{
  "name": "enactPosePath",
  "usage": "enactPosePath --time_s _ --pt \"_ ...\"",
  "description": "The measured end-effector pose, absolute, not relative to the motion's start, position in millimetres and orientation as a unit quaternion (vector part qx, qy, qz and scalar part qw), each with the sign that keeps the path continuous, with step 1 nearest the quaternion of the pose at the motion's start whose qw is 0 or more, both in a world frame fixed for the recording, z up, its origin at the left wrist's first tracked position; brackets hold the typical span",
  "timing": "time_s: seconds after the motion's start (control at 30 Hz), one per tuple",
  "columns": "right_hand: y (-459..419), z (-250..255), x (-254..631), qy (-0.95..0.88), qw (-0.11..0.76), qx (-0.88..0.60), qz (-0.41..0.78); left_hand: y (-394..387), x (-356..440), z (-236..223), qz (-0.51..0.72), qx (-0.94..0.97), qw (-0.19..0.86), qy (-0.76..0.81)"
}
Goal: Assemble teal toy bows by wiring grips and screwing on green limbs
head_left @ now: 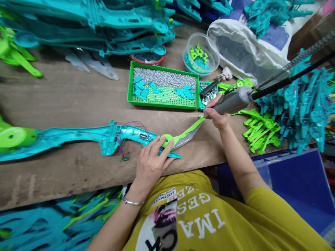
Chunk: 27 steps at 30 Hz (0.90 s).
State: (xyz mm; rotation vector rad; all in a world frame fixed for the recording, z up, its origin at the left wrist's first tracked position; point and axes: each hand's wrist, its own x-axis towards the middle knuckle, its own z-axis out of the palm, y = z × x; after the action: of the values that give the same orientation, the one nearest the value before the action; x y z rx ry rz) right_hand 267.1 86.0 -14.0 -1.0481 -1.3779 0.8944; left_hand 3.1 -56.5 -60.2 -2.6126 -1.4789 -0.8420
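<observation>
A long teal plastic toy bow shell (78, 137) lies along the bench's front, with thin red and blue wires and a small green circuit board (125, 158) hanging from it. My left hand (153, 160) rests over its right end, fingers bent across the shell beside a round lime hub. From this hub a lime and clear plastic limb (187, 136) reaches up to the right. My right hand (218, 115) is closed around a grey electric screwdriver (234, 99) hung from a spring and black cable. The hand is at the limb's tip; the screwdriver's bit is hidden.
Behind the work stands a green tray (162, 104) of screws and small teal pieces. A small box of round metal parts (209, 99) and a clear tub (201, 55) adjoin it. Teal shells (104, 21) pile up at the back, more (295, 104) at right beside lime limbs (261, 130).
</observation>
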Motion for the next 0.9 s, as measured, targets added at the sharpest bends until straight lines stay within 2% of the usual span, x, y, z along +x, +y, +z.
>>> enactPosePath --time_s 0.13,0.5,0.73,0.9 --pt "89.9 -13.4 274.5 -0.612 0.506 -0.426 0.434 -56.7 2.6 -60.9 -0.272 -0.838 0.010 -0.472" --pt "94.0 0.6 279.3 -0.628 0.476 -0.411 0.458 -59.4 5.7 -62.3 -0.264 -0.833 -0.016 -0.486" --pt "96.2 18.3 249.4 -0.638 0.536 -0.314 0.455 -60.5 10.9 -63.2 -0.241 -0.834 -0.034 -0.495" --pt "95.5 16.0 215.5 -0.663 0.523 -0.347 0.408 -65.8 -2.9 -51.8 -0.328 -0.823 0.038 -0.462"
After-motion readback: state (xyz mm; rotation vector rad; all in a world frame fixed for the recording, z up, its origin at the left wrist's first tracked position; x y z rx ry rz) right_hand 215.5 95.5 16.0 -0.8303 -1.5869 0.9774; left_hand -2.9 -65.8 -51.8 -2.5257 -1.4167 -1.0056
